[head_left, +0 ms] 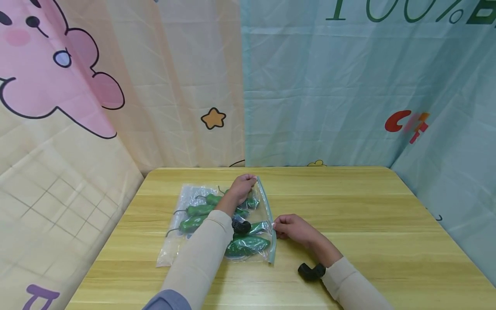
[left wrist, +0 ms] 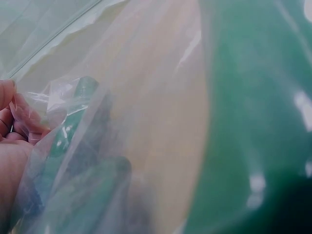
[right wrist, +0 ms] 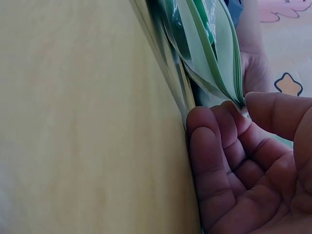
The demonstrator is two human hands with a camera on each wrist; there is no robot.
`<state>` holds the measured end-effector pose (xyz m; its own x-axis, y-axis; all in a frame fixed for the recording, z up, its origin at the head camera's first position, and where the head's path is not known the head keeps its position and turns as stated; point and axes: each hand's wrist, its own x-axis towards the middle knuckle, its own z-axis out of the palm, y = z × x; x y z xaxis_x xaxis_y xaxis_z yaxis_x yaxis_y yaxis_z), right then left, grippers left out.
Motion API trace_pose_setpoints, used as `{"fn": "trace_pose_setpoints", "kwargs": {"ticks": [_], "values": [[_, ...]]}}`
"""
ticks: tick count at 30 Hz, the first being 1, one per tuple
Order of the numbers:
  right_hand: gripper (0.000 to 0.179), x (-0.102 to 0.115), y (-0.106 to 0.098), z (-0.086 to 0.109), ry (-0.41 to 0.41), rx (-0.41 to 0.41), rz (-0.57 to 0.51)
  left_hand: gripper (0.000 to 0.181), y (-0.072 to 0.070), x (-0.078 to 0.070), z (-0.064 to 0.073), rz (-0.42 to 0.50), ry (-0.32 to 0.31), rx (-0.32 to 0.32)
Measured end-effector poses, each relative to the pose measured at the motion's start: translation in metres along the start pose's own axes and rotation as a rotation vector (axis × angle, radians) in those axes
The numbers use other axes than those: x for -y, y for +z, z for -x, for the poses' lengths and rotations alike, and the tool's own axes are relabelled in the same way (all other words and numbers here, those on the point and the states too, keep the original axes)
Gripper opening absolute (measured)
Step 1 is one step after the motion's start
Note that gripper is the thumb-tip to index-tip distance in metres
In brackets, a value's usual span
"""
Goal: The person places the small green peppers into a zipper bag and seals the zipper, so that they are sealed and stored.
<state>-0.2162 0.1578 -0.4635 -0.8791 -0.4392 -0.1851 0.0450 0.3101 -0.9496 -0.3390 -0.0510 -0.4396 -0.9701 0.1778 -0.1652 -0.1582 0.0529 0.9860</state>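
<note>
A clear zip bag [head_left: 166, 256] lies flat on the table with several green peppers [head_left: 199, 210] inside, stems pointing left. Along its right side runs a pale green zip strip [head_left: 265, 200]. My left hand [head_left: 243, 188] reaches over the bag and pinches the strip's far end. Partway along the same edge, my right hand [head_left: 296, 227] pinches the strip between thumb and fingers. Up close in the right wrist view, the strip's two lips [right wrist: 214, 53] stand apart beyond the pinching fingertips [right wrist: 265, 109]. Film and blurred green peppers fill most of the left wrist view.
The bag rests on a wooden table [head_left: 368, 206], left of its middle. Black wrist cameras sit at the left wrist [head_left: 241, 227] and right wrist [head_left: 311, 272]. Printed curtains [head_left: 186, 86] hang behind and beside the table.
</note>
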Motion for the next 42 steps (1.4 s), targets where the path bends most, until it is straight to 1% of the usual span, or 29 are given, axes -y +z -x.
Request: {"fn": "trace_pose_setpoints", "kwargs": {"ticks": [12, 23, 32, 42], "values": [[0.022, 0.002, 0.0, 0.005, 0.008, 0.034, -0.007, 0.016, -0.002, -0.003, 0.001, -0.016, -0.015, 0.007], [0.022, 0.005, 0.0, 0.01, 0.007, 0.063, -0.014, 0.015, -0.001, -0.003, 0.003, -0.003, -0.016, 0.01], [0.022, 0.002, -0.002, 0.01, -0.002, 0.08, 0.018, 0.015, -0.001, -0.002, 0.001, -0.001, -0.009, 0.011], [0.019, 0.0, -0.003, 0.012, -0.008, 0.12, 0.022, 0.016, -0.002, -0.002, 0.002, 0.0, -0.011, 0.014]]}}
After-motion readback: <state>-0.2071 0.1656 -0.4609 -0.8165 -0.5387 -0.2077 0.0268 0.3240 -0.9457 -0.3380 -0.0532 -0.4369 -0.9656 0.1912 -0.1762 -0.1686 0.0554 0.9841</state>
